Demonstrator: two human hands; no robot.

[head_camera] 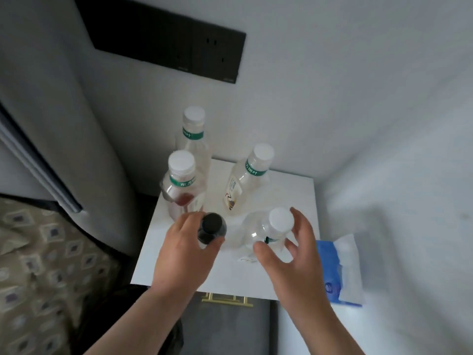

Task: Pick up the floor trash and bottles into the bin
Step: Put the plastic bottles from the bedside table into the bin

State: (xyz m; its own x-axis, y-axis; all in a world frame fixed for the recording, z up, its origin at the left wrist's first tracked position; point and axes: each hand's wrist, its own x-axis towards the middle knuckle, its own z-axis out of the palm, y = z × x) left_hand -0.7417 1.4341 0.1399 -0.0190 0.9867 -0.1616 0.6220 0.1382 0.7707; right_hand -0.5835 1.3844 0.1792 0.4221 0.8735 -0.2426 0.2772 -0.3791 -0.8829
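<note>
The left hand (184, 249) clamps a dark bottle (211, 228); right hand (289, 254) grip spread round a clear bottle (266, 231).

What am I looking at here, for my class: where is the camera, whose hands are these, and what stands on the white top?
No machine: a person works with bare hands, and the one picture comes from a camera worn on their head, looking down. On the white tabletop stand a rear bottle, a left bottle and a yellow-labelled bottle, all clear with white caps. The left hand grips a dark bottle with a black cap. The right hand curls round a fourth clear bottle; whether it grips yet is unclear. A blue-and-white packet lies beside the tabletop's right edge.
</note>
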